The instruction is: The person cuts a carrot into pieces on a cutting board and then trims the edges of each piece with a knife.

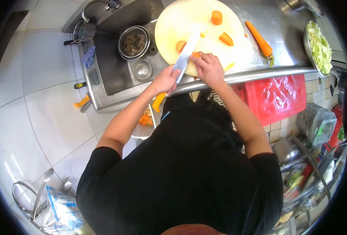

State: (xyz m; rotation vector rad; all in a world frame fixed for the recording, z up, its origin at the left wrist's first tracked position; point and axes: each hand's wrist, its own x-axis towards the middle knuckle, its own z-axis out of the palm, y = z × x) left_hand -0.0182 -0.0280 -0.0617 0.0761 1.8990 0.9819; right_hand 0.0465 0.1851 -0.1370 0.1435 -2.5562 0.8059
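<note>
My left hand [165, 80] is wrapped round a knife [188, 50] near where its blade meets the yellow handle. The handle sticks out below the hand, and the blade points away across a round, pale cutting board [173, 23]. My right hand [210, 69] is closed, its fingertips pressing a carrot piece [196, 55] right beside the blade. To the left of the blade lies a cut carrot chunk [181, 46]. Farther up the board are a thick carrot chunk [217, 17] and a tapered carrot piece [226, 38]. A whole carrot [260, 39] rests on the steel counter to the right.
At the left is a sink [107, 74] with a metal bowl [134, 42] of brownish food and a clear bowl [142, 71]. A bowl of chopped greens [318, 49] stands far right. Below the counter edge are a red plastic container [277, 98] and a white bin [144, 133] with orange peelings.
</note>
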